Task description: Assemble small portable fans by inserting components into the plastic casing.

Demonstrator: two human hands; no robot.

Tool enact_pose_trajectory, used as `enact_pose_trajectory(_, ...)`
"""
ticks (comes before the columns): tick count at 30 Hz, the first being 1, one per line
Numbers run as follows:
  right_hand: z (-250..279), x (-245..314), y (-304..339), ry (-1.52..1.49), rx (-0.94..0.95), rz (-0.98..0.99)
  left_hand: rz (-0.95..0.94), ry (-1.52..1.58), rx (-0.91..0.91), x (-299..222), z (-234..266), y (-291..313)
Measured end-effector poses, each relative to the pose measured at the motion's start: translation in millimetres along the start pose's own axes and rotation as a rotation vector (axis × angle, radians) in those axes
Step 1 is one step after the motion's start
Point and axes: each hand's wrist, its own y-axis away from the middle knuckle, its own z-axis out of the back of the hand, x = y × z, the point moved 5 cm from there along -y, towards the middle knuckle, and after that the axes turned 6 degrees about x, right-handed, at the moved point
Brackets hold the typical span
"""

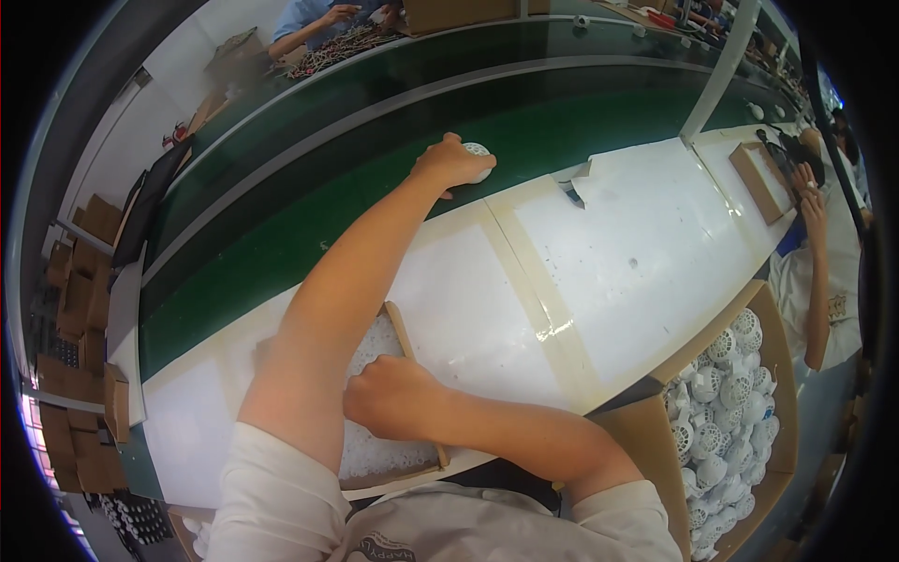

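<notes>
My left hand reaches out over the green conveyor belt with its fingers closed round a white, round part with a vented face. Only the far side of that part shows past my fingers. Close to my body, my right hand is curled into a fist above a shallow cardboard tray. Many small, clear, ring-like pieces fill the tray. Whatever the right fist may hold is hidden inside the fingers.
A white worktable with taped seams lies along the green belt. At my right stands an open carton full of white vented parts. A co-worker's hand is at the far right; another person works across the belt.
</notes>
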Motion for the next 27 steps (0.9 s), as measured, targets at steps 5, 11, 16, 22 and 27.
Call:
enact_pose_trajectory(5, 2.7, 2.1, -0.9, -0.065, -0.072, -0.025, -0.088, 0.257, 0.028, 26.3, 8.6, 3.5)
enact_pose_trajectory(11, -5.9, 0.7, -3.9, -0.067, -0.065, -0.023, -0.245, 0.372, -0.028, 55.8, 74.9, 86.6)
enact_pose_trajectory(16, 2.5, 0.4, 1.1, -0.12, -0.284, 0.065, -0.518, 0.497, -0.15, 101.7, 109.3, 216.4)
enact_pose_trajectory(22, 27.6, 7.5, -3.1, -0.274, -0.436, 0.128, -0.568, 0.52, -0.404, 173.8, 94.5, 327.7)
enact_pose_trajectory(27, 55.2, 18.6, -6.3, -0.776, -0.609, -0.17, -0.592, 0.277, -0.659, 191.7, 95.3, 362.0)
